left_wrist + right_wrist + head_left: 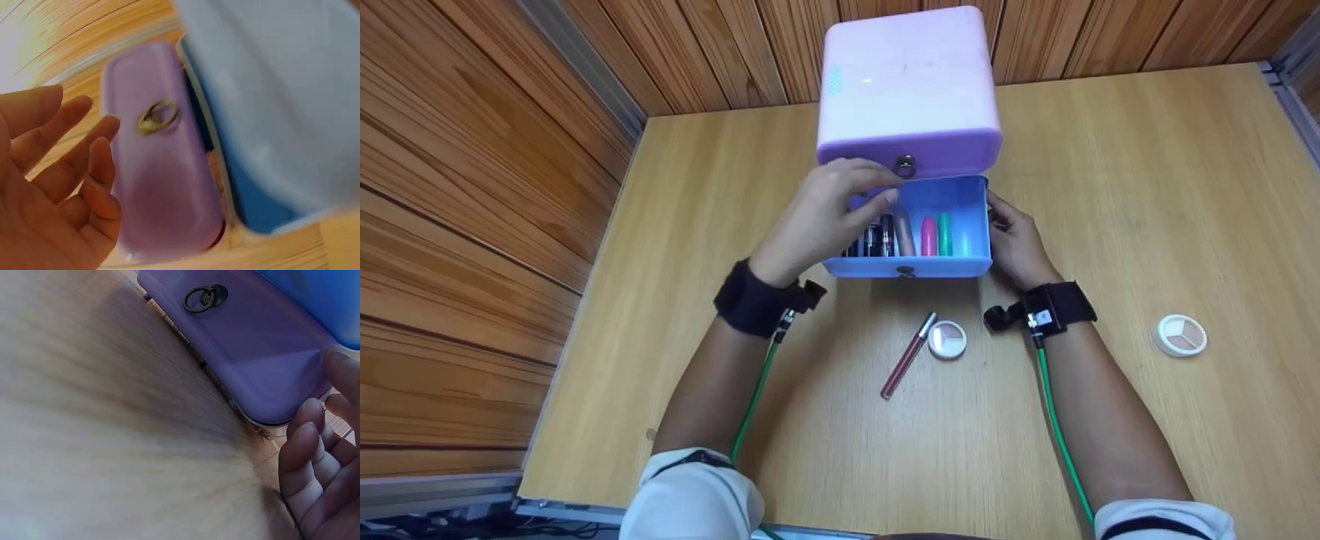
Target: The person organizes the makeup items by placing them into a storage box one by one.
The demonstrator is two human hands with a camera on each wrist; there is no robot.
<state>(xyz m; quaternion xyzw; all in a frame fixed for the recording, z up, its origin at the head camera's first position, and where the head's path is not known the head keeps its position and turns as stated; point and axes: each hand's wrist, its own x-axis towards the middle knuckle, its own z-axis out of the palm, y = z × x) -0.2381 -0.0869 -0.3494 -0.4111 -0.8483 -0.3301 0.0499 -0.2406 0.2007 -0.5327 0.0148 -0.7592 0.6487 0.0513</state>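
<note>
- The small drawer chest [910, 82], pink-lilac on top, stands toward the back edge of the bench [1147, 187], about midway along it.
- Its lower blue drawer [919, 264] is pulled out toward the person and holds a row of cosmetic tubes [911, 234]: dark ones on the left, then pink and green.
- The left hand [829, 214] hangs over the drawer's left part, fingers loosely spread and reaching near the upper drawer's ring pull [905, 165]; the left wrist view shows the palm open and pinching nothing.
- The right hand [1014, 241] rests against the drawer's right side, fingers relaxed and lying close together, gripping nothing that I can see.
- A lip gloss tube [908, 355] lies on the bench just in front of the drawer, its cap end touching or just beside a round compact [947, 339]. A second round compact [1180, 334] sits well apart, toward the right edge.
- To my eye the drawer is being steadied while its contents are handled. Doing it well means keeping the right hand braced so the light chest does not slide, and bringing the left fingers down between the tubes without knocking the row over.
</note>
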